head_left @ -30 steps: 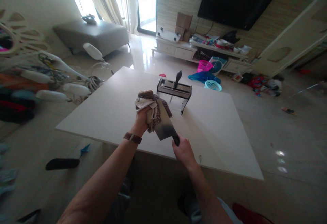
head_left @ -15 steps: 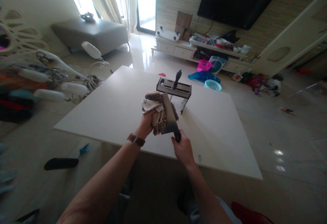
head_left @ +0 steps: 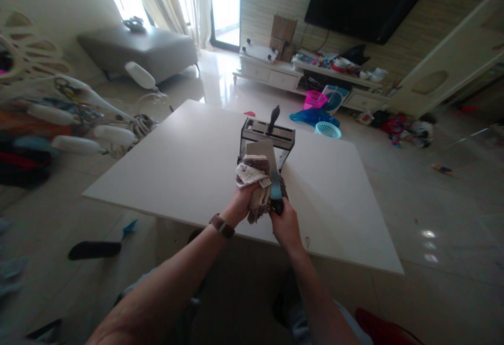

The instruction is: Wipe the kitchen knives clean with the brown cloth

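My right hand [head_left: 286, 224] is closed round the black handle of a cleaver [head_left: 263, 149], whose broad blade points away from me. A bunched brown-and-white cloth [head_left: 252, 174] is gripped in my left hand [head_left: 241, 204], folded around the blade so that part of the metal is covered. Both hands are above the near part of the white table [head_left: 189, 177]. Just beyond the blade tip stands a knife block [head_left: 258, 128] with a black-handled knife [head_left: 274, 118] upright in its top slot.
White lamp arms and cables [head_left: 114, 135] crowd the left side of the table. Past the far edge lie a blue plastic bag [head_left: 313, 117], a turquoise basket [head_left: 328, 130] and a pink basket [head_left: 315, 99]. A low cabinet [head_left: 268, 76] lines the wall.
The cloth and my left hand have shifted right and toward me along the cleaver, toward its handle. The blade has turned and its far end now shows above the cloth.
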`<control>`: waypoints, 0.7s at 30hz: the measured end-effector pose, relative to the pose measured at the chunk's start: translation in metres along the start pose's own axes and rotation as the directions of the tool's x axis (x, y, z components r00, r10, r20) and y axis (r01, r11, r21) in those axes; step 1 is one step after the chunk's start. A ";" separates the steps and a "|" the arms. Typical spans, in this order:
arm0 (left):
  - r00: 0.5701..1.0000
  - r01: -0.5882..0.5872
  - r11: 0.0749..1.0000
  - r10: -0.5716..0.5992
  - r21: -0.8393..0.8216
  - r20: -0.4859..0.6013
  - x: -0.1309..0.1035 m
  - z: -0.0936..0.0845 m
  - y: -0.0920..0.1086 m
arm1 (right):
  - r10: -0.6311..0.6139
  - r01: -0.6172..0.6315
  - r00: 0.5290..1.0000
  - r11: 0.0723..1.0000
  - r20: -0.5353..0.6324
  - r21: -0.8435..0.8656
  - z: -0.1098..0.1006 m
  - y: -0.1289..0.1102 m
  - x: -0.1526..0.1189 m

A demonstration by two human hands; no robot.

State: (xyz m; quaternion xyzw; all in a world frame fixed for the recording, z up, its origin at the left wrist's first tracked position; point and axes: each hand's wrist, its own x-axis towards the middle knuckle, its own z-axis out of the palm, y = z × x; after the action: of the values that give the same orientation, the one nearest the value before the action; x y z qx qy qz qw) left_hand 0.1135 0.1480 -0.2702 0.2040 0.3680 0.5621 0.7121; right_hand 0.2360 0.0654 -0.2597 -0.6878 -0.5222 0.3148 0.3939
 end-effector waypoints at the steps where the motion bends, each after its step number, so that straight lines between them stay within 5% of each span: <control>1: 1.000 -0.001 1.000 0.001 0.008 -0.001 0.000 -0.001 -0.001 | -0.001 0.001 1.000 1.000 -0.002 0.000 0.000 0.000 0.000; 10: 1.000 0.008 1.000 -0.007 -0.009 0.017 0.007 -0.004 0.008 | -0.043 0.046 0.998 0.997 0.040 -0.066 -0.006 -0.001 0.001; 21: 0.992 -0.114 0.988 0.108 -0.105 -0.063 0.029 -0.025 0.063 | -0.084 0.133 0.967 0.971 0.239 -0.198 -0.006 0.002 -0.002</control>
State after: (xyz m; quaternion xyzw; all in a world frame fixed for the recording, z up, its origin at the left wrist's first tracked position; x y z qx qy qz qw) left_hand 0.0566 0.1908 -0.2508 0.1693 0.3450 0.6256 0.6789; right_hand 0.2421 0.0617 -0.2585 -0.6554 -0.6317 0.3120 0.2721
